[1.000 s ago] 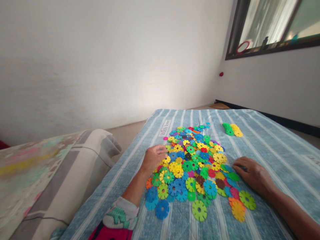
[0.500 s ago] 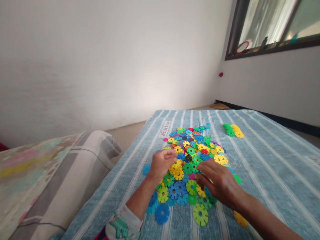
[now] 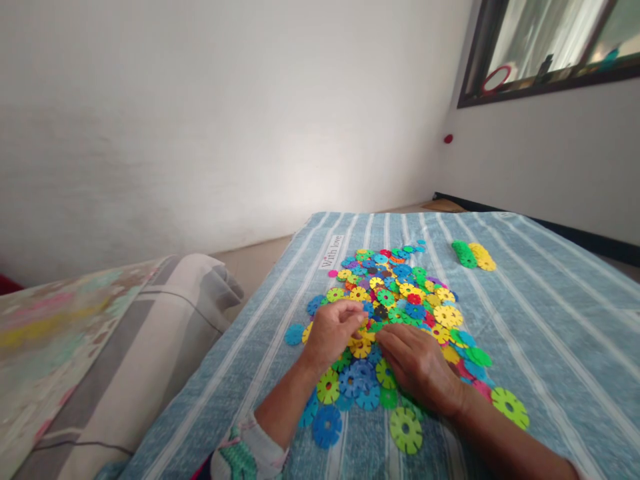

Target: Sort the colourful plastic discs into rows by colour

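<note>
Many round, slotted plastic discs in several colours lie in a heap on a striped blue cloth. My left hand (image 3: 334,335) is closed in a pinch over the heap, with yellow slotted discs (image 3: 361,347) at its fingertips. My right hand (image 3: 420,363) comes in from the right, fingers bent together, its tips meeting the edge of the same yellow discs. My fingers partly hide how the discs are gripped. Near my wrists lie a blue disc (image 3: 327,427) and a lime green disc (image 3: 405,431).
A green row of discs (image 3: 465,255) and a yellow row of discs (image 3: 483,257) lie side by side at the far right of the striped cloth (image 3: 540,347). Left of it is a bed-like surface with grey checked fabric (image 3: 175,300). A white wall (image 3: 225,120) stands behind.
My right hand has moved left, bringing its fingertips to the yellow discs by my left hand. A lime green disc beside my right forearm has come into view. The camera has shifted slightly.
</note>
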Demonstrator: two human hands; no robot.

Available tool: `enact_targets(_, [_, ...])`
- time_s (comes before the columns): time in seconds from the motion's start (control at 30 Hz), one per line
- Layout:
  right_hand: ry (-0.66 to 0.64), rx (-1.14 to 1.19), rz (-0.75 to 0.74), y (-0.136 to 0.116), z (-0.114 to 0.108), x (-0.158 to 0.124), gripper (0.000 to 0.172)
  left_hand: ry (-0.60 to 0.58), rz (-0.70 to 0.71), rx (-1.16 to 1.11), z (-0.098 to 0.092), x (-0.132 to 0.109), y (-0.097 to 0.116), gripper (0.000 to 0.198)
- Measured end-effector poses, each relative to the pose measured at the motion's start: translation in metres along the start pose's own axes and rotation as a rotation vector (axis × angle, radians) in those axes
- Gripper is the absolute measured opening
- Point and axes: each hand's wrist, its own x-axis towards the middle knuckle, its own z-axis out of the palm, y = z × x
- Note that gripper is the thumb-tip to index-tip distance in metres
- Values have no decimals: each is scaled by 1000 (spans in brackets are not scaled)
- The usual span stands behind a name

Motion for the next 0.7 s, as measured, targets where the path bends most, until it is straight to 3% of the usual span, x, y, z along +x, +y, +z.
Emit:
enact_targets(0.07, [3, -14, 13, 3, 0, -3, 16, 103, 112, 217, -11, 5, 2, 16])
enact_targets(0.13, [0, -24, 22, 5, 1, -5, 16, 107, 174, 403, -23, 8, 6, 14])
enact_targets(0.27, [3, -53, 33, 7, 3, -6, 17, -104, 159, 675, -34, 9, 14, 16])
enact_targets(0.4, [4, -69, 33, 7, 4, -7, 18, -225, 194, 946, -28, 4, 12, 21])
enact_targets(0.53, [-14, -79, 32, 7, 5, -8, 19, -255, 204, 1067, -23, 1, 8, 22])
enact_targets(0.7, [-13, -79, 24, 7, 5, -8, 19, -282, 213, 1005, -23, 2, 8, 15])
